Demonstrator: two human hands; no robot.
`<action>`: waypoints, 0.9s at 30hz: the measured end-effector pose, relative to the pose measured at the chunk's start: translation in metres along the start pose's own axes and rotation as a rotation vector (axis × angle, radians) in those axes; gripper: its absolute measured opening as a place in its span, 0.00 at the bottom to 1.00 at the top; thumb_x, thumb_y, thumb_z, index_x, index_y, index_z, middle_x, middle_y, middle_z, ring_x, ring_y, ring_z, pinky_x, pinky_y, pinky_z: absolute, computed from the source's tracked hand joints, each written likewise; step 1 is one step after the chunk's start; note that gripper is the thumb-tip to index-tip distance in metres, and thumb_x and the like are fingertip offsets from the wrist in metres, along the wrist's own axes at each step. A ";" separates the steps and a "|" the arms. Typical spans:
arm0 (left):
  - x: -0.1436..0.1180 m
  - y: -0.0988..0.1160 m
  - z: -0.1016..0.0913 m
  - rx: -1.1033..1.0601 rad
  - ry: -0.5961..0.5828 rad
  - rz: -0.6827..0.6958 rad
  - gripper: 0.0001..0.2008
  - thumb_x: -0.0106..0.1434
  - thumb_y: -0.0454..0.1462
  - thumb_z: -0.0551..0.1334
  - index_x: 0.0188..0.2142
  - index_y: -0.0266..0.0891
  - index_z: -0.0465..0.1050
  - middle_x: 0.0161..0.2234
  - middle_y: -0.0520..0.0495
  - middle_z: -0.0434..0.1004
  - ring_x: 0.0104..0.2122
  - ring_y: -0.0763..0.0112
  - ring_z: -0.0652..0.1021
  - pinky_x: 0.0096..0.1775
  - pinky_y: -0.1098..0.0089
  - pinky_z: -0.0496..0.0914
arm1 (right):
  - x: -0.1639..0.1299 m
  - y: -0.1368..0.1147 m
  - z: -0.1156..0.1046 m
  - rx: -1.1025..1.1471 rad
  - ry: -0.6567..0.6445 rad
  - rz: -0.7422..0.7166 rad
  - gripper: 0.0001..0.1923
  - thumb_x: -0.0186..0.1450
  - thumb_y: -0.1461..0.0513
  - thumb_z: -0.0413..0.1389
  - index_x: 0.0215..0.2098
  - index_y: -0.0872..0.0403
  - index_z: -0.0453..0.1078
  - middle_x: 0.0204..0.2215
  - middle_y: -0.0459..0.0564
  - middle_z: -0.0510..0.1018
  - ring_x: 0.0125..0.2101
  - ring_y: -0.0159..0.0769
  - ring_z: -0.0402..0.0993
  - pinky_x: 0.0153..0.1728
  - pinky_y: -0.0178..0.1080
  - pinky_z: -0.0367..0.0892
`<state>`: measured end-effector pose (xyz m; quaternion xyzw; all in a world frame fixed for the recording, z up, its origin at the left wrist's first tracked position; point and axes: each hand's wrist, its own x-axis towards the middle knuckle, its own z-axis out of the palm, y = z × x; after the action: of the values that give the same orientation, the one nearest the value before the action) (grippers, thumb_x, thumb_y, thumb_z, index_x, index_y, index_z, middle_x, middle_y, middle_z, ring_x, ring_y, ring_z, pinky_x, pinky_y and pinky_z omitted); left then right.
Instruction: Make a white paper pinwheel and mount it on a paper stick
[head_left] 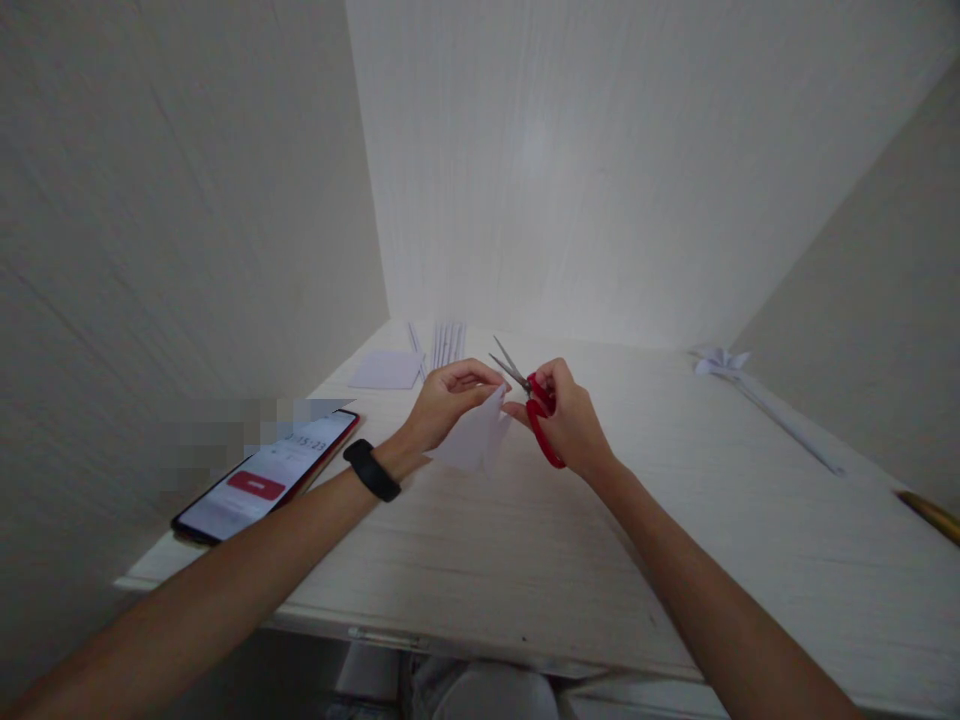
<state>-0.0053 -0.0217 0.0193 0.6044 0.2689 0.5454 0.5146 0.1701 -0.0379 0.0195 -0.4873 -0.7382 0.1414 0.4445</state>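
The left hand [450,400] pinches a folded piece of white paper [474,440] by its upper edge, fingers closed on it, holding it just above the middle of the surface [525,560], toward the back. The right hand [570,420] grips red-handled scissors [536,410], its fingers closed through the handle loops; the blades stand partly open and point up and to the left, just above the paper's top corner, close to the left fingertips. Whether the blades already touch the paper cannot be told.

By the look of it, this is the cutting step, with the paper steadied for a snip. A clean cut would call for keeping the sheet taut and the left fingertips out of the blades' path.

A phone [266,478] with a lit screen lies at the left edge. White paper strips [448,342] and a flat sheet [386,369] rest near the back left corner, and a folded paper flower [721,361] on a long stem lies toward the right edge.
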 end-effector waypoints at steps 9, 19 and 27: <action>0.001 0.004 0.003 -0.006 0.054 0.009 0.10 0.47 0.38 0.70 0.27 0.35 0.74 0.27 0.49 0.77 0.28 0.73 0.75 0.35 0.72 0.68 | 0.000 0.005 -0.002 -0.078 -0.022 -0.007 0.22 0.54 0.50 0.60 0.33 0.50 0.52 0.24 0.43 0.68 0.22 0.30 0.61 0.25 0.34 0.55; 0.000 0.007 0.004 0.019 0.047 -0.008 0.06 0.47 0.36 0.67 0.24 0.38 0.72 0.25 0.50 0.75 0.29 0.71 0.76 0.32 0.71 0.69 | -0.001 0.003 -0.004 -0.176 -0.017 -0.087 0.19 0.56 0.52 0.58 0.34 0.51 0.54 0.24 0.44 0.69 0.21 0.28 0.60 0.24 0.33 0.53; 0.001 0.006 0.003 0.000 0.027 -0.011 0.08 0.46 0.38 0.69 0.24 0.38 0.72 0.25 0.50 0.76 0.28 0.71 0.76 0.29 0.73 0.68 | -0.001 0.003 -0.005 -0.235 -0.016 -0.083 0.17 0.57 0.52 0.57 0.33 0.51 0.55 0.23 0.44 0.70 0.21 0.29 0.61 0.24 0.33 0.53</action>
<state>-0.0035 -0.0242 0.0255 0.5956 0.2792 0.5506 0.5139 0.1759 -0.0388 0.0196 -0.5038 -0.7728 0.0394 0.3838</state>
